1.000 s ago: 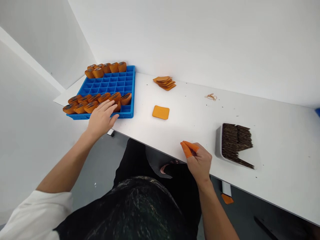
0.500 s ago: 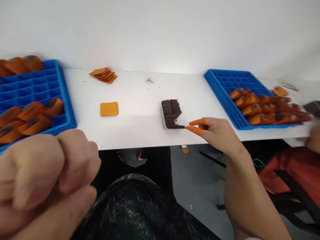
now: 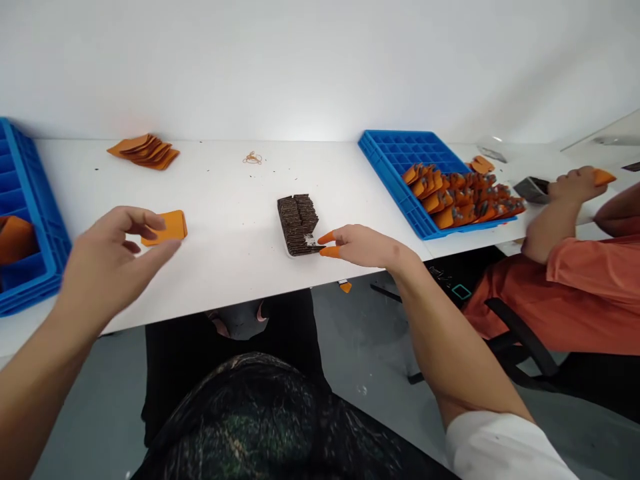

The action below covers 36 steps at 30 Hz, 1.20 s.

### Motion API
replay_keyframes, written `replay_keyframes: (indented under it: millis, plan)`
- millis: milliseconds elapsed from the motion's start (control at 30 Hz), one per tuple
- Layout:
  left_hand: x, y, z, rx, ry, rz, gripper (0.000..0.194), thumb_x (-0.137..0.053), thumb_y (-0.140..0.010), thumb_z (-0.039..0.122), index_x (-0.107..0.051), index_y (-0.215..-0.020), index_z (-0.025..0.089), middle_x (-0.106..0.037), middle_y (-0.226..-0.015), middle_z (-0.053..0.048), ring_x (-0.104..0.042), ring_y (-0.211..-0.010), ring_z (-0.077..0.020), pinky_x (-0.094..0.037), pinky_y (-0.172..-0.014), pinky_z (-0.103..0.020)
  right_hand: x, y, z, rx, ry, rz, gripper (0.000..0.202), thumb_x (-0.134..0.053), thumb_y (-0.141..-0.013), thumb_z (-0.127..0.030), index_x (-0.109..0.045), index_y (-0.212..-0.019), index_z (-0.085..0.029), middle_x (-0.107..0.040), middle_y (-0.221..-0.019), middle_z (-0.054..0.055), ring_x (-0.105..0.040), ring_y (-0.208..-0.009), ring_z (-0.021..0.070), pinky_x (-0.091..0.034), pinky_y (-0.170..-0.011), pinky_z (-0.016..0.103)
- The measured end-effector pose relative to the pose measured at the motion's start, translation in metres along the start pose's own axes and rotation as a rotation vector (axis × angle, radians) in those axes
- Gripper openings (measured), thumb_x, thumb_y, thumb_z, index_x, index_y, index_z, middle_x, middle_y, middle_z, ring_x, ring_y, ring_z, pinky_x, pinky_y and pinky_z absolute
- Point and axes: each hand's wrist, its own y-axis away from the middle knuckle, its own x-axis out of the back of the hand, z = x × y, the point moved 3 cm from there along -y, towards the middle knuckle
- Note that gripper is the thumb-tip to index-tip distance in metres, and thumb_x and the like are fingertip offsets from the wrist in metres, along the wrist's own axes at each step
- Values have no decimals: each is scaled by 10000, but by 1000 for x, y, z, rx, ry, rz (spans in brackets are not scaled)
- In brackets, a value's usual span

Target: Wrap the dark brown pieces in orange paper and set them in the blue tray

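My left hand (image 3: 117, 250) reaches over the table, thumb and fingers apart, right by a flat orange rectangular piece (image 3: 173, 227) with rounded corners. The hand covers that piece's left side; whether they touch I cannot tell. My right hand (image 3: 367, 245) wears orange covers on thumb and forefinger. Its two fingertips are slightly apart at the near right corner of a small white tray (image 3: 291, 255). Tightly packed thin dark brown strips (image 3: 297, 220) stand in rows in this tray. A few strip ends stick out toward the right fingertips.
A pile of orange pieces (image 3: 145, 152) and tan rubber bands (image 3: 253, 158) lie at the back. Blue divided trays (image 3: 47, 267) stand left; another blue tray (image 3: 395, 190) with filled orange pieces stands right. A co-worker in an orange-red top (image 3: 595, 287) sits at right.
My left hand has come down from close to the camera, opening from a fist, to the orange piece. The view has turned right. My right hand stays at the strips.
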Motion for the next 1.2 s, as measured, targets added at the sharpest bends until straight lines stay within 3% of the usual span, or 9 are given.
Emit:
replay_keyframes:
  millis: [100, 167, 300, 467, 600, 700, 900, 1067, 1200]
  plan:
    - [-18, -39, -11, -97, -185, 31, 492, -529, -969, 600, -674, -1272, 240, -719, -1389, -125, -681, -1240, -345, -503, -1162, -510, -4, -3, 5, -38, 11, 0, 231, -737, -872, -317, -885, -1047, -286, -778, -832, 25, -678, -738, 193, -478, -680, 307]
    - [-35, -54, -24, -209, -284, -37, 542, -504, -998, 610, -661, -1340, 220, -678, -1502, -135, -596, -1406, -361, -408, -1256, -519, -5, -3, 7, -63, -10, 7, 223, -723, -878, -325, -888, -1024, -290, -717, -715, -1, -632, -661, 175, -449, -629, 301]
    - [-56, -67, -50, -181, -378, -219, 572, -557, -966, 629, -700, -1348, 229, -676, -1536, -99, -597, -1406, -380, -466, -1187, -523, -3, -3, 13, -22, -120, 69, 186, -753, -863, -367, -896, -954, -290, -684, -655, -23, -542, -572, 135, -404, -589, 295]
    - [-48, -79, -63, -56, -363, -258, 453, -571, -929, 645, -788, -1203, 357, -744, -1446, 57, -688, -1292, -304, -540, -1030, -409, 1, -3, 22, 0, -220, 117, 261, -736, -887, -475, -895, -952, -279, -679, -636, -32, -410, -510, 105, -340, -544, 298]
    - [-43, -83, -70, -183, -352, -250, 390, -491, -961, 549, -803, -1096, 357, -790, -1341, 95, -712, -1250, -261, -539, -1035, -365, 3, 3, 23, -5, -305, 203, 340, -765, -880, -533, -900, -989, -240, -670, -630, -10, -394, -541, 108, -322, -545, 306]
    - [-45, -77, -72, -274, -390, -212, 423, -422, -986, 455, -794, -1120, 304, -769, -1380, 32, -707, -1256, -264, -536, -1088, -384, 6, 10, 21, 20, -372, 361, 393, -794, -873, -551, -898, -1020, -201, -717, -688, 33, -492, -625, 134, -364, -588, 313]
    - [-25, -57, -60, -198, -368, -21, 469, -387, -1071, 450, -793, -1144, 225, -786, -1287, -86, -690, -1233, -321, -542, -1063, -467, 2, 31, 12, 20, -510, 615, 315, -818, -836, -498, -894, -976, -226, -765, -794, 46, -598, -719, 172, -419, -594, 309]
    - [5, -19, -52, 36, 111, 68, 355, -633, -971, 457, -807, -1136, 196, -803, -1093, -48, -696, -899, -215, -549, -834, -347, -16, 45, -6, 75, -676, 770, 255, -899, -791, -474, -882, -940, -268, -793, -836, 34, -665, -747, 198, -525, -615, 349]
    - [-6, 26, -47, 186, 567, -12, 298, -770, -846, 465, -804, -958, 191, -737, -828, -23, -617, -764, -191, -498, -725, -327, -43, 47, -37, 159, -873, 777, 241, -960, -743, -415, -880, -927, -281, -803, -837, 22, -711, -762, 209, -616, -697, 400]
